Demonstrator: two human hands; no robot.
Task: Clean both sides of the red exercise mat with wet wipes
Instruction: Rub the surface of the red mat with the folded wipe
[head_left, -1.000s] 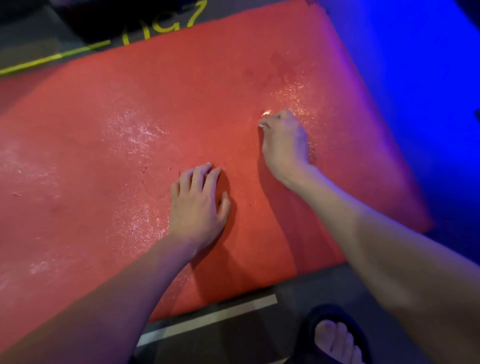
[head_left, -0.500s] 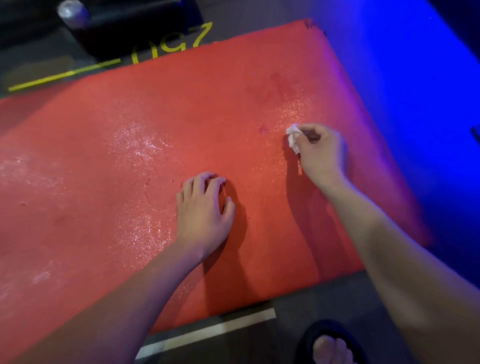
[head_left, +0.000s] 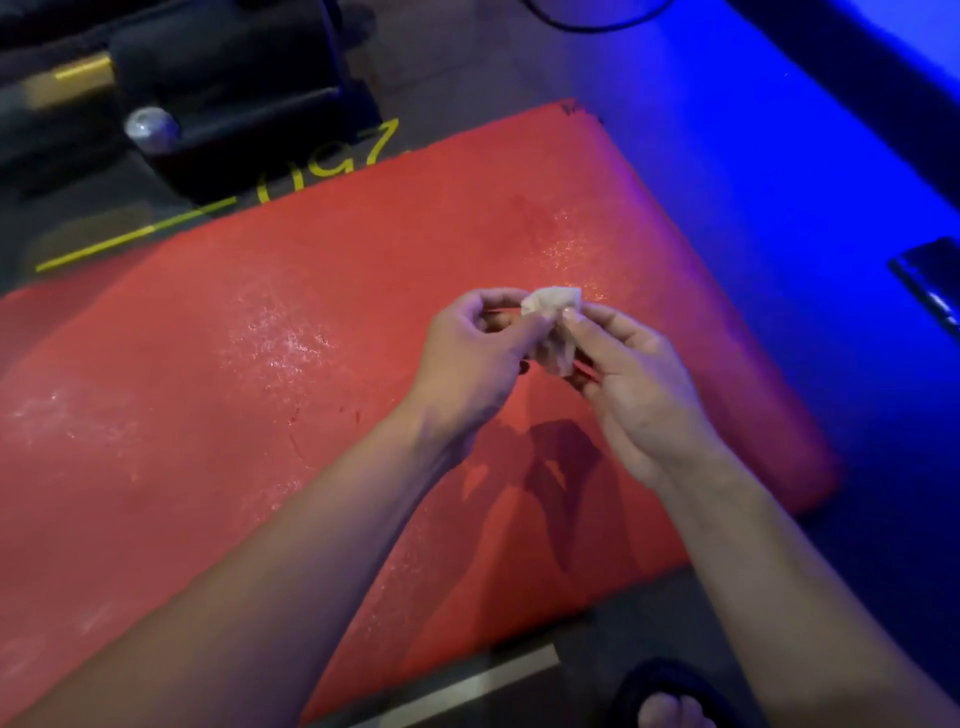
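— Two hands, both raised above the flat red foam exercise mat (head_left: 208, 415). What are they holding?

— One small crumpled white wet wipe (head_left: 551, 304), caught between them. The left hand (head_left: 475, 358) pinches its left edge between thumb and curled fingers; the right hand (head_left: 636, 384) pinches the right side, with the rest of the wipe hanging down against its fingers.

— Does the wipe touch the mat?

— No, it is held in the air over the mat's right half; the hands' shadow falls on the red surface below them.

— And the mat itself?

— It lies flat on the dark floor (head_left: 519, 62), with wet, glistening patches near its middle and towards the far right corner. Blue light washes the floor along its right side.

— Anything else around?

— A black piece of equipment (head_left: 234, 104) beyond the far edge, yellow painted markings (head_left: 332, 166) on the floor beside it, a pale floor stripe (head_left: 467, 686) at the near edge, and a foot in a dark sandal (head_left: 670, 701) at the bottom.
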